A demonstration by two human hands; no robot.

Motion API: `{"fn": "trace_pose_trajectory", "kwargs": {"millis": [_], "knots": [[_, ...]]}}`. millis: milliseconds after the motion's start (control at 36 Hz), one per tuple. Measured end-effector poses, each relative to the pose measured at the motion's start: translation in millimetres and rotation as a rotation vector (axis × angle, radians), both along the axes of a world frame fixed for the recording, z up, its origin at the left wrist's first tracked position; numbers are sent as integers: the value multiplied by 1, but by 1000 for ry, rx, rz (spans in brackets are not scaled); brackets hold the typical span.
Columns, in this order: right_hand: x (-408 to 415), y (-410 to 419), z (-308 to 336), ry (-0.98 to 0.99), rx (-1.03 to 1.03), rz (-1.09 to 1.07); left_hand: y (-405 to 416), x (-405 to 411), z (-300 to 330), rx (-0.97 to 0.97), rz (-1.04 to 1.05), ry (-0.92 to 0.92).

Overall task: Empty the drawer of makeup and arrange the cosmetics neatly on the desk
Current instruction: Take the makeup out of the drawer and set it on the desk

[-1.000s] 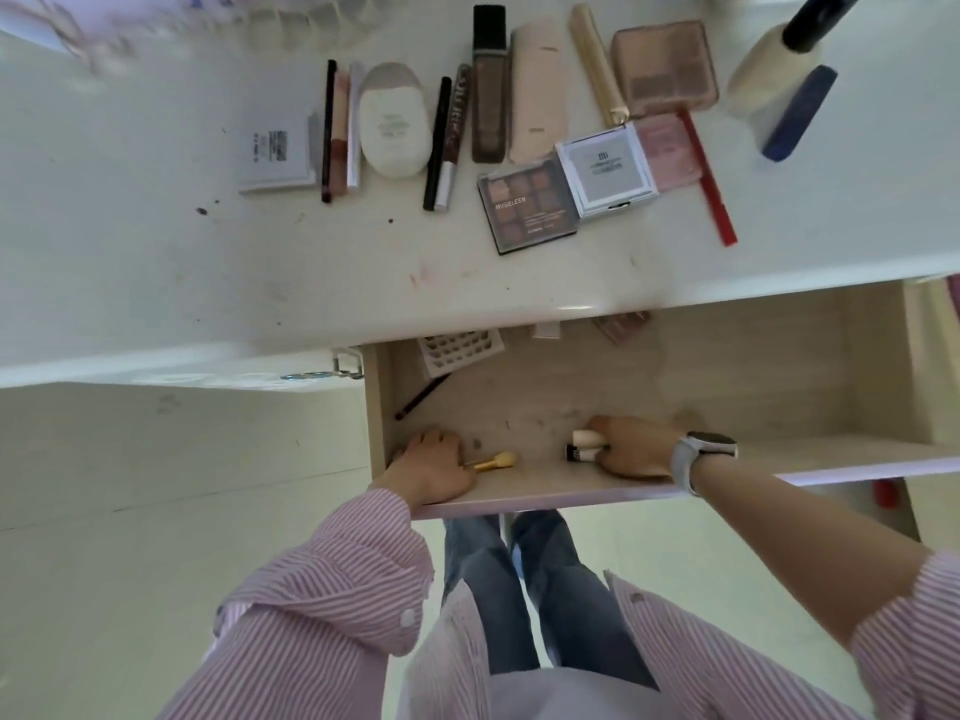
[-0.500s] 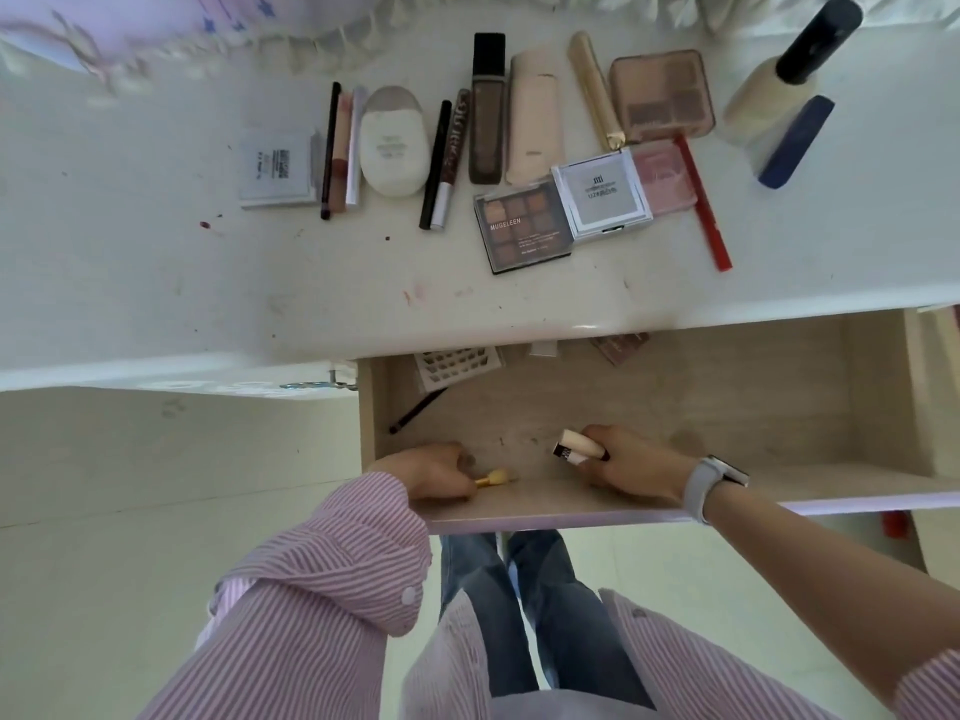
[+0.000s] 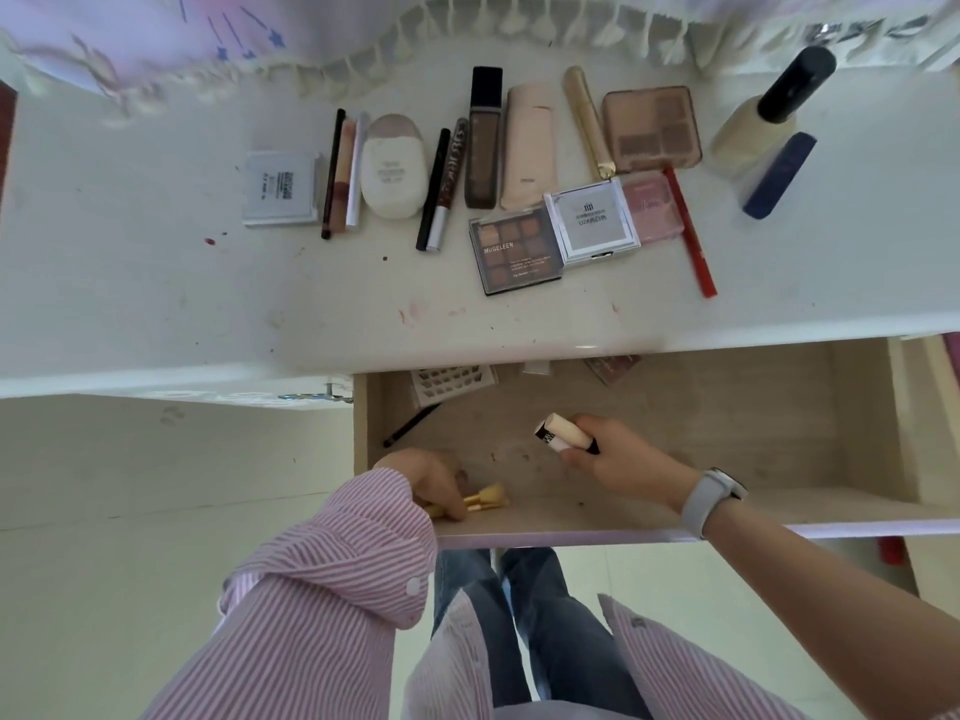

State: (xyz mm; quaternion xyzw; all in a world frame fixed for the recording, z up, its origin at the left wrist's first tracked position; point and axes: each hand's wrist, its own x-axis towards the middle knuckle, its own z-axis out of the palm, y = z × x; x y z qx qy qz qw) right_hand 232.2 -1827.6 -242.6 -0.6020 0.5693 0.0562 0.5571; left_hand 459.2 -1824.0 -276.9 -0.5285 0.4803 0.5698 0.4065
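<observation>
**Both hands in drawer, each on an item**

While L hand curls fingers round a yellow brush at drawer front edge, R hand grips a beige tube, raised off drawer floor. Beyond: thin pencil, then desk w/ cosmetics in rows, eyeshadow palette nearest.

Pale tiled floor; lace-trimmed cloth behind; soft daylight.
</observation>
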Motion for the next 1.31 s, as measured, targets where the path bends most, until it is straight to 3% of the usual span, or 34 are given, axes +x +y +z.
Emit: {"fn": "trace_pose_trajectory", "kwargs": {"millis": [250,528,667,806,1000,1194,1306], "knots": [[-4,-9,18,-61,-35,-110,18,-7,28,-358,69,141],[-27,-32,78,-198,-166,-492,-23,-57,107,-649,694,445],[-56,-50,101,-179,-220,-756,-62,-114,128,-562,924,551],[-99,-72,111,-95,-289,-908,-91,-185,145,-242,1177,635],[-160,-116,108,33,-292,-914,-127,-267,152,-249,1121,594],[-207,-165,92,137,-344,-730,-165,-324,127,-762,981,562],[-218,-182,85,164,-399,-618,-180,-342,111,-1049,838,403]]}}
